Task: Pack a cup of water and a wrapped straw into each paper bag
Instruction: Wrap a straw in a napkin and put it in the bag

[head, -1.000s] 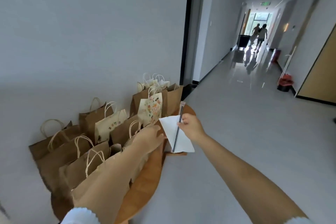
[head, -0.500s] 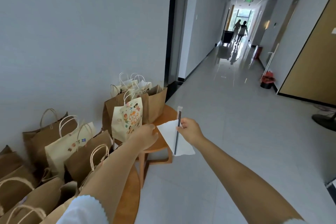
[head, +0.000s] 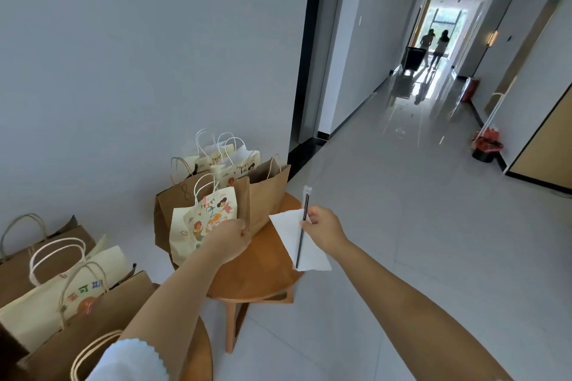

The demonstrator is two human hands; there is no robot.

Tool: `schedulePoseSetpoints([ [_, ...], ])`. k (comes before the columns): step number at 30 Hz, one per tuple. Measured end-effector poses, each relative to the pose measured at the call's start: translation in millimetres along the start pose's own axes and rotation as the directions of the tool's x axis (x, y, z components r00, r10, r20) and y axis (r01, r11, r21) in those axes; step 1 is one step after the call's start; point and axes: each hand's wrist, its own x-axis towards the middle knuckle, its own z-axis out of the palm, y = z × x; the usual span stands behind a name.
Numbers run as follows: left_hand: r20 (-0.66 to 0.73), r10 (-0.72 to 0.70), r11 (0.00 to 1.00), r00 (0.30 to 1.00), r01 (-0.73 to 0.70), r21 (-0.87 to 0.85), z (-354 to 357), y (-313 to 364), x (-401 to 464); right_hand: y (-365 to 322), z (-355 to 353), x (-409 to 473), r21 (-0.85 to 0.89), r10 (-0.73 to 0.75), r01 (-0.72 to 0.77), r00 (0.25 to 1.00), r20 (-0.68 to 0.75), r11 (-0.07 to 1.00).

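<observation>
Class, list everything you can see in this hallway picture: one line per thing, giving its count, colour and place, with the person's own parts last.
Paper bags: several, brown and cream, on the far stool and lower left.
Wooden stool: one, orange-brown, centre, by the wall.
Wrapped straw: one, dark in clear wrap, in the right grip.
Napkin: one, white, held behind the straw.
Bucket: one, red and black, right of corridor.
People: two, dark outlines, corridor's far end.
Left hand: grips a brown bag's edge.
Right hand: pinches straw and napkin.
</observation>
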Motion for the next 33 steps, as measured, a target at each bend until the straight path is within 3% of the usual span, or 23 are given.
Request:
schedulePoseSetpoints([
  [15,-0.032,-0.296,0.945,0.955,0.287,-0.154,23.6,83.5,192.2,62.5,-55.1,240.6,0.014,-0.185,0.187,0.96,0.21,0.982],
  [28,-0.111,-0.411,0.9,0.905,0.384,-0.205,32.7,48.9,288.3,23.8,-42.2,378.8,0.108,-0.364,0.355,0.928,0.08,0.929],
  [33,-0.14,-0.425,0.896,0.894,0.395,-0.202,34.3,30.5,333.8,3.4,-29.6,424.7,0.117,-0.444,0.433,0.891,0.093,0.894],
])
